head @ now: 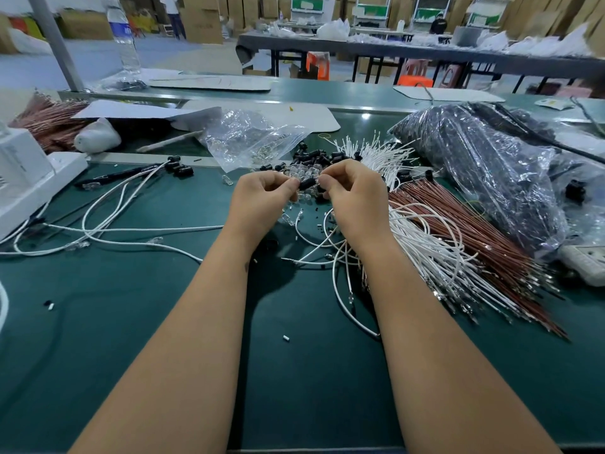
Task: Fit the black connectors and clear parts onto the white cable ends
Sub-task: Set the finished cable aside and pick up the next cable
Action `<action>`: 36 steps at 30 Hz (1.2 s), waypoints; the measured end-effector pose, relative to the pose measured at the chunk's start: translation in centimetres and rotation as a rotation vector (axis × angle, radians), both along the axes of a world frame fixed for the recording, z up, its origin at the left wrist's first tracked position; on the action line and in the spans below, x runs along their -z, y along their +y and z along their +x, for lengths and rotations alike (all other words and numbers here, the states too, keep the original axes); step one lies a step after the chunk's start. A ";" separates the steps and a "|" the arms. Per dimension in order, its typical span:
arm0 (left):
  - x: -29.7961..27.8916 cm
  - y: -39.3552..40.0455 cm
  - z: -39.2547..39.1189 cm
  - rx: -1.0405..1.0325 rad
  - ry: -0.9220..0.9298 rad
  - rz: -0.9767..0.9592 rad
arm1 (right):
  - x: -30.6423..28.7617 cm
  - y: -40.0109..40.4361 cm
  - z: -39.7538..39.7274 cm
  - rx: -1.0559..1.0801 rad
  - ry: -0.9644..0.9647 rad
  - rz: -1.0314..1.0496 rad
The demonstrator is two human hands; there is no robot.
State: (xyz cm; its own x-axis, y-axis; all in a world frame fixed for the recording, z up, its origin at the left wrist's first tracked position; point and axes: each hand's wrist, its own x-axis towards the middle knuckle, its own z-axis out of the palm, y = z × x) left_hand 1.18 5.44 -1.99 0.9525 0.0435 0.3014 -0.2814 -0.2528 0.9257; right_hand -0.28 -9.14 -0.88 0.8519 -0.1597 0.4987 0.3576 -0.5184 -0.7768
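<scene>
In the head view, the left hand (262, 194) and right hand (352, 194) met above the green tabletop (147, 339), curled fingers (288, 186) of both pinching one small black connector (307, 183), a smooth cylinder. Just beyond lay glossy clear parts (302, 173) and more black cylinders. Thin white cables (422, 253) fanned rightward beside coppery wires (474, 237). A crinkled plastic bag (248, 139) sat behind; cardboard boxes (201, 18) lined the room.

Green bench mat (137, 355) underfoot of everything. Water bottle (122, 37) upright at far left beside grey post (54, 40). Brown wire bundle (484, 244) fanned at right; second brown bundle (49, 121) far left. White machine (26, 178) at left edge. Orange stool (415, 80) behind.
</scene>
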 end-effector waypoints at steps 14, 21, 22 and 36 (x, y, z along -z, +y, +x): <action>-0.1 -0.2 0.2 0.011 -0.124 -0.056 | -0.6 0.0 -0.3 -0.075 0.021 0.220; -0.2 -1.0 0.1 0.010 -0.175 0.012 | -0.2 0.6 -0.2 -0.035 -0.027 0.098; -0.3 -1.0 0.0 0.009 -0.167 0.014 | -0.2 0.6 -0.2 -0.034 -0.031 0.097; -1.2 -1.3 -1.1 0.098 -0.033 -0.204 | -0.3 0.7 -0.2 -0.172 0.062 0.184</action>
State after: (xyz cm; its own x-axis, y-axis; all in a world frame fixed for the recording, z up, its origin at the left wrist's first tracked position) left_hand 0.06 4.13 -0.84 0.9448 0.0149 0.3273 -0.3267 -0.0311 0.9446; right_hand -0.50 -8.47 -0.56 0.9026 -0.0933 0.4203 0.3767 -0.3017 -0.8758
